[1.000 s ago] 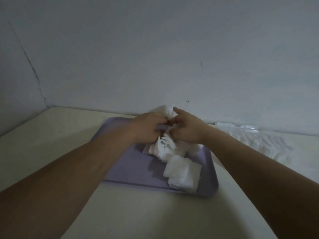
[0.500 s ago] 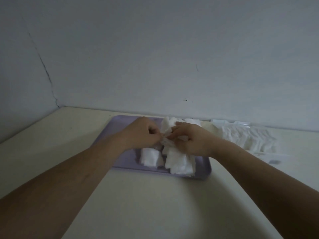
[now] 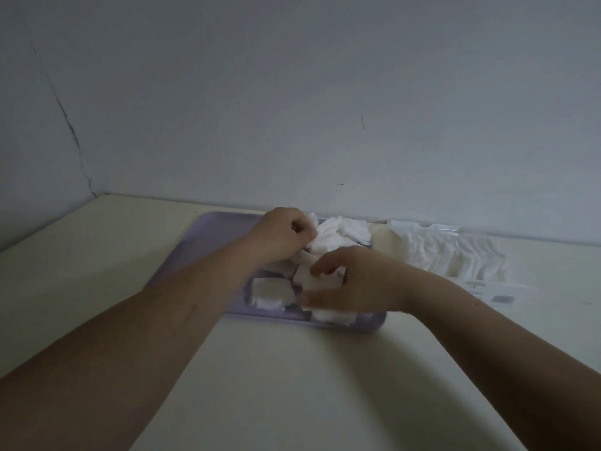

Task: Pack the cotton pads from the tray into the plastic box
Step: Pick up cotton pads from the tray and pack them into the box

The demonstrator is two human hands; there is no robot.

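A lilac tray (image 3: 211, 232) lies on the table against the wall, with white square cotton pads (image 3: 338, 234) piled in its right half and a loose pad (image 3: 270, 292) near its front rim. My left hand (image 3: 283, 234) is curled over the pile and grips a bunch of pads. Lower and to the right, my right hand (image 3: 354, 281) hovers over the front pads with thumb and fingers spread, touching them. The clear plastic box (image 3: 452, 252) stands right of the tray, with pads lined up inside.
A pale wall runs close behind the tray and box, with a crack at the left corner. The cream table (image 3: 292, 385) stretches toward me in front of the tray. A clear lid piece (image 3: 500, 297) lies by the box's front.
My hands have separated: the left stayed at the back pile gripping pads, the right dropped to the front pads and spread its fingers. The view shifted slightly.
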